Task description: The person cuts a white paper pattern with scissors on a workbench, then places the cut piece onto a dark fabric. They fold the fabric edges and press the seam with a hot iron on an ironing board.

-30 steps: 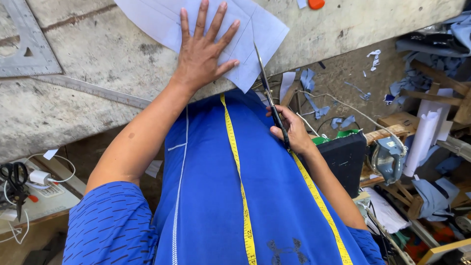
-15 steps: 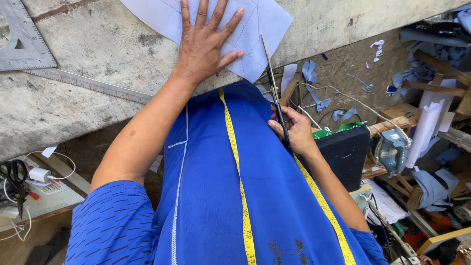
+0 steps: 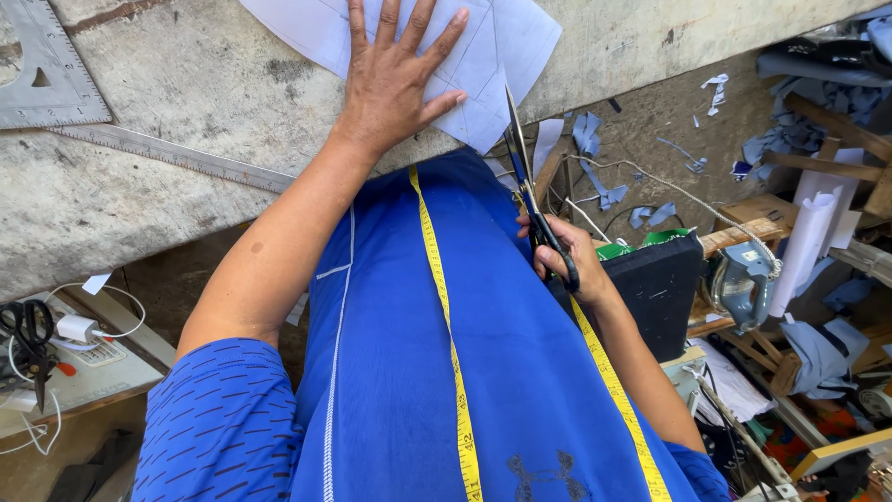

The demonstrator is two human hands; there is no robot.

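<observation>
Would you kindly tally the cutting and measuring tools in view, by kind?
Scissors: 2 – one in the right hand, cutting the pale sheet; one on the side shelf
Rulers: 2 – triangle, straight
Tape measure: 1
Total: 5

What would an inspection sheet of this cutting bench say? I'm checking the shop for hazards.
Surface: worn grey worktable, stained.
Job's things: pale blue paper pattern at the table edge; black-handled scissors with their blades at its corner.
Clutter: metal ruler and triangle square on the table; paper offcuts on the floor.
Hands: left hand pressed flat on the pattern, fingers spread; right hand gripping the scissors.
Cables: white cord across the floor; white wires on the low shelf.
Surroundings: second scissors at left; yellow tape measure draped over the blue shirt.
</observation>
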